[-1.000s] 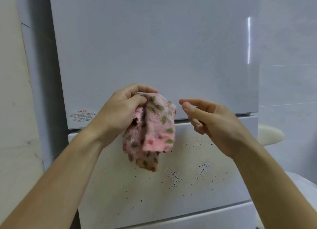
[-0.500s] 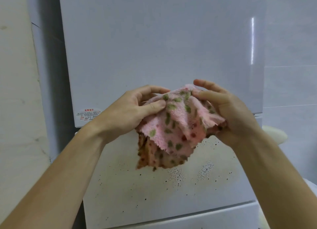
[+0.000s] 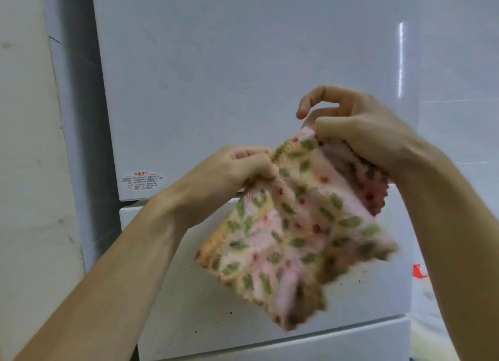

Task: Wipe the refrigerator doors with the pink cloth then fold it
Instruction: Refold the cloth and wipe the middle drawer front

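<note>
Both hands, left hand (image 3: pixel 243 163) and right hand (image 3: pixel 359 133), pinch the pink cloth (image 3: pixel 297 225), its lower edge motion-blurred.

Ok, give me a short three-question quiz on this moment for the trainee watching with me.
1. True or false: the pink cloth hangs from the left hand alone.
2. Where is the red-printed sticker? A) lower left corner of the upper door; B) on the middle door; C) on the pink cloth.
3. Which door carries dark specks?
Key: 1. False: the right hand grips it too. 2. A. 3. The middle door.
</note>
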A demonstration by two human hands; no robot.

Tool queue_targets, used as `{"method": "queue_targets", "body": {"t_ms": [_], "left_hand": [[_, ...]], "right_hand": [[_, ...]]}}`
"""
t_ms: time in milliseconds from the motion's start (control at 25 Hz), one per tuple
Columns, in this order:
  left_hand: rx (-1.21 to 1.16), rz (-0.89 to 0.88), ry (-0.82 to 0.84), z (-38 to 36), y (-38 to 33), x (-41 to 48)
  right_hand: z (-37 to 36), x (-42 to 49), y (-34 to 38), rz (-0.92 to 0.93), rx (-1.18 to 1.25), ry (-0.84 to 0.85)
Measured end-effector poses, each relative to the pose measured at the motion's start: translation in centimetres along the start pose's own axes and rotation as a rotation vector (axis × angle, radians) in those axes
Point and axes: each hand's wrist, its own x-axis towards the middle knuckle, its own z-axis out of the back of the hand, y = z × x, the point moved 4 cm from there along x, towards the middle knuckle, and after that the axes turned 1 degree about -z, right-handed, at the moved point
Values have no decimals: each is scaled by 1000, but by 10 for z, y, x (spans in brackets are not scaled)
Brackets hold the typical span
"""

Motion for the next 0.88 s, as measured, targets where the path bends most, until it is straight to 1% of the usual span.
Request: {"method": "queue_targets", "body": {"t_ms": [120,200,280,400,440,480,520,560,600,680,720,760,800,840,880], "left_hand": [[-61,49,-57,-3,3,6],[0,46,-72,-4,7,9],[78,69,-77,-6,12,10],[126,109,47,-15,17,11],[195,107,59,-18,17,11],[296,87,18,-18,18,13],[422,65,-62,-16,19,15],[518,56,-160,-15,19,17],[566,68,-245,-13,19,18],[514,80,-351,-8,20,19],[433,62,-362,-5,20,19],[325,42,-356,-3,20,19],[203,23,-345,-2,19,18],[98,16,-329,-1,19,17],[28,4,-310,-1,20,17]], "right_hand": [[0,0,-10,-39,-229,34],[-2,-2,-14,-65,-374,22],[-6,-3,-18,-83,-412,6],[-9,-5,-18,-61,-393,-72],[-10,-6,-16,-27,-412,-101],[-11,-9,-13,10,-441,-125],[-12,-12,-9,41,-464,-142],[-12,-17,-5,52,-467,-133],[-13,-23,-2,41,-433,-79],[-19,-34,0,-28,-257,83],[-20,-35,-2,-60,-158,97],[-19,-34,-7,-83,-96,61],[-18,-32,-15,-106,-91,20],[-19,-30,-24,-141,-138,5],[-22,-29,-32,-189,-212,28]]}}
